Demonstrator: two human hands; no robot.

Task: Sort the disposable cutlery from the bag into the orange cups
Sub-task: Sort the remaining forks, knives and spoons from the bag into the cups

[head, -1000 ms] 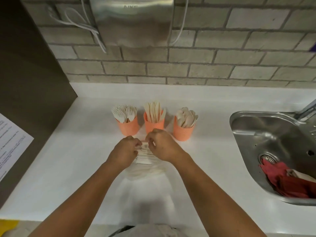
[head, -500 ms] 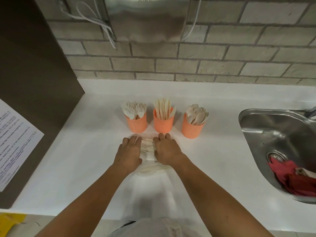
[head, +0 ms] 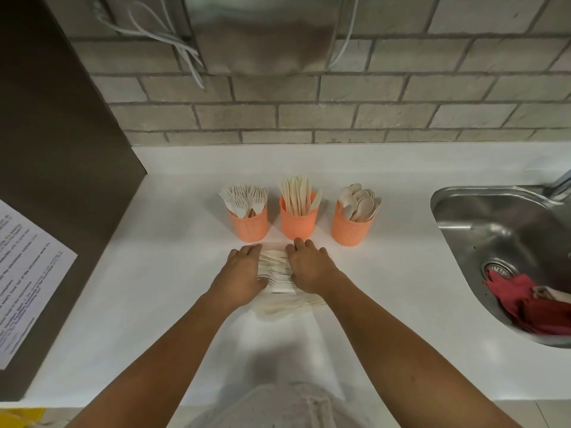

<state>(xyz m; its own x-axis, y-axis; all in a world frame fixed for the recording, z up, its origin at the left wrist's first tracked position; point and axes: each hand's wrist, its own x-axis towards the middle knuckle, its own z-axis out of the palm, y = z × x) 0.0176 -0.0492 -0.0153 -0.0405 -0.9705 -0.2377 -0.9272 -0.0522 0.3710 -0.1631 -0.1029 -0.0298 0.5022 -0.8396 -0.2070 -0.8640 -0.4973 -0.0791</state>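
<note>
A second ago both hands were curled tight over the far end of the bag, picking at it. Now the left hand (head: 244,273) and the right hand (head: 309,268) lie palm down with fingers straight, gripping nothing and pressed against either side of the bag of cutlery (head: 276,274) on the white counter (head: 154,273), in the middle of the frame. I'd say the person has stopped working at the opening and is squaring the pale bundle or holding it flat, so pulling pieces out comes next. Just above the fingertips stand the three orange cups, already well stocked: the fork cup (head: 248,225) on the left, the knife cup (head: 298,223) in the centre, the spoon cup (head: 352,230) on the right. The clear plastic hardly shows against the white, so I cannot tell whether the bag is open or where its mouth lies. The palms cover the bundle's sides, and its near end is a blur, so the mix of pieces is unclear. The sink (head: 457,196) at the right is cut off by the frame edge, with a red cloth (head: 516,301) lying in it.
</note>
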